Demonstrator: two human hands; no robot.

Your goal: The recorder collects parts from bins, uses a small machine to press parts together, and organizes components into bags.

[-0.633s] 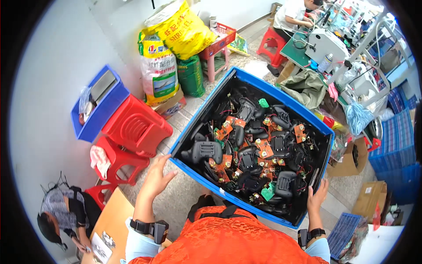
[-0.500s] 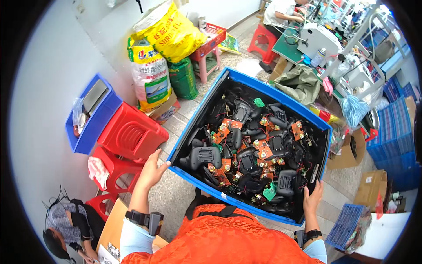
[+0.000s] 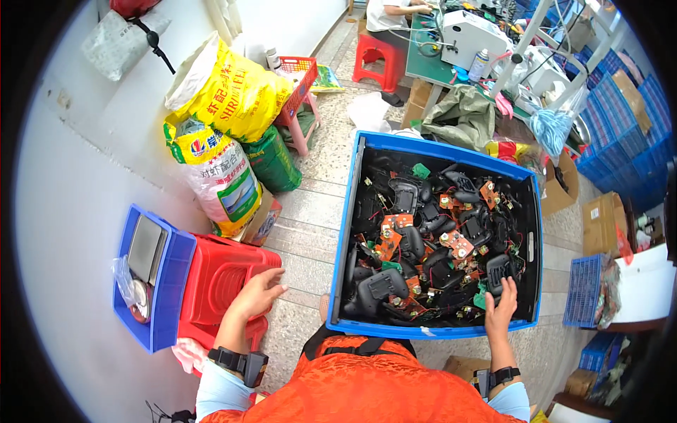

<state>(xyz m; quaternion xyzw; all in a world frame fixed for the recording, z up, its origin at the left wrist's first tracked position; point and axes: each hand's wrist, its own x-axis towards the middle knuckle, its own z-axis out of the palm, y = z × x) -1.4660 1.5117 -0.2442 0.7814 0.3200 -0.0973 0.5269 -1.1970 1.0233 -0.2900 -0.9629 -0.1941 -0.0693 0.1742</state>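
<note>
Your left hand [image 3: 255, 296] hangs open beside the blue crate [image 3: 451, 150], right hand [image 3: 501, 310] spread at its near side — lopsided pushing could tip it.

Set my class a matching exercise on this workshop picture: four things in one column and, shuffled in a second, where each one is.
Things
1. Left hand
2. Right hand
3. Orange circuit boards
4. Red basket

Places
A. On the pink stool
B. Apart from the large blue bin, fingers spread
C. Inside the large bin, among black controller shells
D. At the large bin's near edge

Pairs: 1-B, 2-D, 3-C, 4-A
</note>
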